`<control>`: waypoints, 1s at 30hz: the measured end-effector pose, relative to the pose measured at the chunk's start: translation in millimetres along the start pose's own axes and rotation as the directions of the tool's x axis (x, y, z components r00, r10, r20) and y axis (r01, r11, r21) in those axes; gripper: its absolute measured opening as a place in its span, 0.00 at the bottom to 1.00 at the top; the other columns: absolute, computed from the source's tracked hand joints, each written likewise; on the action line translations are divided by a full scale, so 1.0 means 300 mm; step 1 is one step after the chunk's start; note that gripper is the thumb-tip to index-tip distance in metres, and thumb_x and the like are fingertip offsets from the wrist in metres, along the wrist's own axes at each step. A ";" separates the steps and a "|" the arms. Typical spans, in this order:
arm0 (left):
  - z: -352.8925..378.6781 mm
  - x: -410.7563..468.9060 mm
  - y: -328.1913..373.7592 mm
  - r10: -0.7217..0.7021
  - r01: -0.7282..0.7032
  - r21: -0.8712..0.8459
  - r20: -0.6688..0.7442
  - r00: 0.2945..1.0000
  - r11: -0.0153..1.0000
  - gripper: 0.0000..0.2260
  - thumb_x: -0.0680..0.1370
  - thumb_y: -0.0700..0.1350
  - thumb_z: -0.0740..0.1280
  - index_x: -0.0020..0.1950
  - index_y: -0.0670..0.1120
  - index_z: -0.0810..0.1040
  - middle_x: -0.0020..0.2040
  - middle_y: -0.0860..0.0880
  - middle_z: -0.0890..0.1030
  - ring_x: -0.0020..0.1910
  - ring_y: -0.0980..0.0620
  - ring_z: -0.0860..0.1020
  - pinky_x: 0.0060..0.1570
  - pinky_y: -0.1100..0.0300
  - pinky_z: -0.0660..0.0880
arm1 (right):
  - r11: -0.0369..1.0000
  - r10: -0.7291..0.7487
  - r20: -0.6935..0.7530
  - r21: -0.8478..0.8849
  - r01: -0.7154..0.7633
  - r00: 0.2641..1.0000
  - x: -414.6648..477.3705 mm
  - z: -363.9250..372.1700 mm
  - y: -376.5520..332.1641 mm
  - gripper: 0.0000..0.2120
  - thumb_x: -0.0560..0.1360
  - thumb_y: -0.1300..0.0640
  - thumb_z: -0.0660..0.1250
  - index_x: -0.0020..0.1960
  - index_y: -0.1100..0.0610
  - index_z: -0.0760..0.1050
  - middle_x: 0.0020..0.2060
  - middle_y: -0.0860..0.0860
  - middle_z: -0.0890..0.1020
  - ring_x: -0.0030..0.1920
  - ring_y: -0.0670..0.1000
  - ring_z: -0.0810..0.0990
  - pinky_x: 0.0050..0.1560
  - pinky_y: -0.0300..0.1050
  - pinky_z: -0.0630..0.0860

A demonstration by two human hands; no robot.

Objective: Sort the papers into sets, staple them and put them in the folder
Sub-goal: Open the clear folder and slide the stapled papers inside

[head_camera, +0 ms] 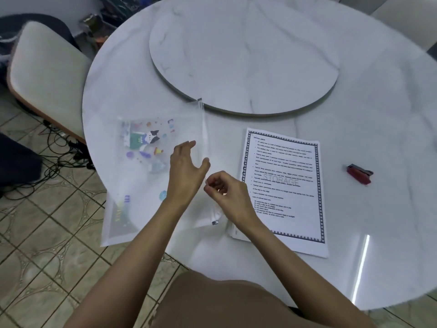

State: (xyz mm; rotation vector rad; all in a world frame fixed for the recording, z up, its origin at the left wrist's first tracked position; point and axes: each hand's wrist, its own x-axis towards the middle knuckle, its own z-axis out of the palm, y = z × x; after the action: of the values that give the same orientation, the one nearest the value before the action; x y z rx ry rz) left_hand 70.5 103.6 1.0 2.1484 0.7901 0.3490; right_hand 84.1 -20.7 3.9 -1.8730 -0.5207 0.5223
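White round worktop point(383, 110), turntable point(248, 55) far centre. Folder point(139, 166) lies left, its near corner overhanging the edge. Left hand point(186, 169) spread loose over it, grasping nothing. Right hand point(227, 195) pinches the folder's right edge. Papers point(283, 185) flat just right of it. Stapler point(359, 174) further right, apart.

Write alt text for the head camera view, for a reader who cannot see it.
A person's left hand is spread open over a translucent zip folder while the right hand pinches its zip edge, on a round white table. A stack of printed papers lies right of it, a red stapler further right.
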 end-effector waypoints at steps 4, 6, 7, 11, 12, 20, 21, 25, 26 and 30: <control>0.037 -0.030 0.005 -0.005 0.005 0.028 0.016 1.000 1.000 0.20 0.76 0.42 0.63 0.68 0.43 0.69 0.68 0.45 0.70 0.68 0.48 0.67 0.64 0.65 0.59 | 0.995 0.096 -0.003 -0.031 -0.096 0.995 0.015 -0.108 0.045 0.03 0.73 0.60 0.69 0.47 0.56 0.78 0.40 0.45 0.80 0.38 0.37 0.76 0.41 0.25 0.70; 0.056 -0.050 0.006 -0.003 0.002 0.024 0.028 1.000 1.000 0.19 0.77 0.42 0.62 0.68 0.43 0.69 0.68 0.45 0.70 0.68 0.48 0.67 0.63 0.66 0.58 | 0.986 0.151 -0.102 -0.052 -0.157 0.983 0.025 -0.200 0.087 0.05 0.73 0.58 0.69 0.48 0.57 0.77 0.42 0.48 0.80 0.39 0.39 0.76 0.39 0.24 0.70; 0.065 -0.060 0.005 0.001 -0.002 0.021 0.033 0.999 1.000 0.19 0.77 0.42 0.62 0.68 0.43 0.70 0.68 0.45 0.71 0.68 0.49 0.67 0.63 0.67 0.58 | 0.977 0.181 -0.164 -0.083 -0.197 0.970 0.026 -0.254 0.116 0.07 0.73 0.56 0.69 0.49 0.57 0.77 0.43 0.50 0.80 0.41 0.42 0.77 0.39 0.25 0.70; 0.099 -0.105 0.003 0.006 -0.006 0.010 0.049 0.999 1.000 0.18 0.77 0.41 0.62 0.67 0.43 0.70 0.68 0.46 0.71 0.68 0.49 0.67 0.67 0.62 0.60 | 0.847 0.298 -0.476 -0.268 -0.460 0.827 0.000 -0.459 0.236 0.19 0.75 0.50 0.65 0.57 0.64 0.74 0.54 0.59 0.76 0.57 0.58 0.74 0.53 0.43 0.69; 0.107 -0.116 0.003 0.002 -0.003 0.009 0.058 0.998 1.000 0.18 0.77 0.41 0.62 0.67 0.43 0.70 0.68 0.46 0.71 0.69 0.49 0.67 0.68 0.60 0.60 | 0.786 0.331 -0.536 -0.298 -0.541 0.776 -0.009 -0.493 0.254 0.21 0.76 0.49 0.63 0.59 0.66 0.72 0.57 0.63 0.73 0.60 0.61 0.70 0.59 0.48 0.65; 0.144 -0.130 0.015 0.026 -0.034 0.068 0.124 0.992 0.997 0.18 0.78 0.42 0.62 0.68 0.43 0.69 0.69 0.45 0.70 0.70 0.48 0.66 0.70 0.56 0.60 | 0.623 0.411 -0.620 -0.345 -0.702 0.669 0.011 -0.519 0.280 0.30 0.75 0.47 0.65 0.62 0.72 0.63 0.62 0.67 0.66 0.62 0.64 0.65 0.63 0.53 0.63; 0.146 -0.128 0.016 0.027 -0.037 0.072 0.131 0.991 0.997 0.18 0.78 0.42 0.62 0.68 0.42 0.69 0.69 0.45 0.70 0.70 0.48 0.66 0.70 0.56 0.60 | 0.621 0.402 -0.621 -0.354 -0.699 0.673 0.011 -0.518 0.282 0.30 0.74 0.47 0.65 0.61 0.72 0.63 0.61 0.67 0.67 0.61 0.64 0.66 0.62 0.52 0.63; 0.156 -0.119 0.016 0.022 -0.038 0.098 0.158 0.987 0.994 0.19 0.78 0.42 0.62 0.69 0.42 0.68 0.70 0.44 0.69 0.71 0.47 0.65 0.71 0.55 0.60 | 0.648 0.402 -0.629 -0.318 -0.692 0.666 0.011 -0.531 0.280 0.29 0.75 0.48 0.64 0.61 0.72 0.64 0.60 0.67 0.68 0.61 0.64 0.66 0.62 0.53 0.63; 0.159 -0.116 0.016 0.020 -0.037 0.100 0.165 0.986 0.994 0.19 0.78 0.42 0.62 0.69 0.42 0.68 0.70 0.44 0.69 0.71 0.47 0.65 0.71 0.55 0.60 | 0.652 0.405 -0.627 -0.312 -0.691 0.665 0.011 -0.534 0.277 0.29 0.75 0.48 0.65 0.61 0.72 0.64 0.60 0.67 0.68 0.61 0.64 0.66 0.62 0.53 0.64; 0.172 -0.117 0.006 0.029 -0.051 0.112 0.192 0.981 0.992 0.20 0.78 0.42 0.61 0.70 0.42 0.67 0.71 0.45 0.68 0.72 0.47 0.63 0.71 0.56 0.58 | 0.631 0.406 -0.610 -0.352 -0.692 0.681 0.010 -0.525 0.275 0.28 0.73 0.50 0.68 0.60 0.71 0.64 0.59 0.66 0.69 0.61 0.63 0.67 0.62 0.52 0.64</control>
State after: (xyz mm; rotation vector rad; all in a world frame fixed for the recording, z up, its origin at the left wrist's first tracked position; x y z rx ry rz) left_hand 69.3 49.5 -30.0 2.2695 0.6728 0.1170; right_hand 186.6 -163.6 -21.4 -2.6606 0.3465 0.2852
